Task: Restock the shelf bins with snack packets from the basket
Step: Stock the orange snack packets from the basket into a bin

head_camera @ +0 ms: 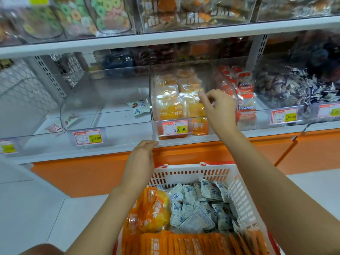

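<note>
A white basket [193, 172] with red trim sits in front of me, full of orange snack packets [152, 210] and pale blue-and-white packets [200, 205]. On the shelf, a clear bin [156, 89] holds orange packets [171, 107] behind a 29.90 price tag. My right hand [217, 109] reaches over this bin's front, fingers loosely curled, holding nothing that I can see. My left hand [141, 157] rests with straight fingers against the shelf's front edge below the bin. The clear bin to the left [110, 85] holds only a few loose packets [138, 107].
To the right are bins of red-and-white packets [242, 92] and dark wrapped sweets [298, 85]. The upper shelf [165, 38] carries bins of ring sweets and other snacks. An orange cabinet base [92, 173] runs below the shelf, above a white tiled floor.
</note>
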A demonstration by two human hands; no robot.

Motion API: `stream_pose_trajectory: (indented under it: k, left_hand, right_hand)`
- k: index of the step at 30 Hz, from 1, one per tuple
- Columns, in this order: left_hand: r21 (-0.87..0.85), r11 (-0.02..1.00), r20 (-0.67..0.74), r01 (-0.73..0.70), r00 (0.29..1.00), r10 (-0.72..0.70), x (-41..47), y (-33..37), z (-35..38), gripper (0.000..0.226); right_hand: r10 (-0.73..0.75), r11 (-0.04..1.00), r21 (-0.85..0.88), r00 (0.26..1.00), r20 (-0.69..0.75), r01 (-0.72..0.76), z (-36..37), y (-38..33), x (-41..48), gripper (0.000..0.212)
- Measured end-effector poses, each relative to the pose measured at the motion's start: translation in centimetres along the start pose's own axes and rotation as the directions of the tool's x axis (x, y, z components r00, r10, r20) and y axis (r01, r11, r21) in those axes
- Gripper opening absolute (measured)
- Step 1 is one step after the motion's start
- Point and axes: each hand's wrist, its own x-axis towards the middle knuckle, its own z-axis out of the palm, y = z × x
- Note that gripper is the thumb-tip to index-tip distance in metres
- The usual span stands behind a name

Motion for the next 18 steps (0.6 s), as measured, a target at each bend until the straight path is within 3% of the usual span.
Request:
stream_pose_trajectory:
  k: [3,5,7,10,12,15,18]
  left_hand:
    - [0.092,0.992,0.193,0.082,0.976,-0.099,-1.5,-1.6,0.0,0.041]
    - [0.136,0.971,0.353,0.196,0.907,-0.232,-2.8,-2.4,-0.1,0.041]
    - [0.203,0.936,0.448,0.288,0.823,-0.35,-4.2,-3.4,0.2,0.046]
    - [0.382,0.883,0.522,0.273,0.725,-0.45,-6.1,-5.7,0.3,0.039]
    - [0.409,0.876,0.584,0.255,0.665,-0.467,-7.3,-7.2,0.2,0.029]
    - [0.39,0.893,0.662,0.224,0.607,-0.44,-8.7,-7.9,-0.2,0.018]
    - [0.353,0.905,0.663,0.239,0.618,-0.422,-9.4,-8.3,-0.2,0.014]
  right_hand:
    - [-0.06,0.991,0.126,0.992,0.108,0.046,0.1,-1.7,-4.1,0.041]
    - [-0.073,0.984,0.176,0.967,0.243,0.03,1.4,-1.9,-7.1,0.041]
    - [-0.015,0.993,0.111,0.902,0.431,-0.036,3.5,-1.6,-10.0,0.039]
    - [0.092,0.996,-0.071,0.672,0.735,-0.059,7.4,-0.3,-14.2,0.026]
    - [0.126,0.991,-0.135,0.541,0.832,-0.023,9.4,0.2,-17.1,0.021]
    - [-0.038,0.983,-0.032,0.374,0.927,0.18,11.2,0.7,-20.8,0.054]
    - [-0.184,0.89,0.081,0.19,0.965,0.448,12.8,1.6,-23.0,0.066]
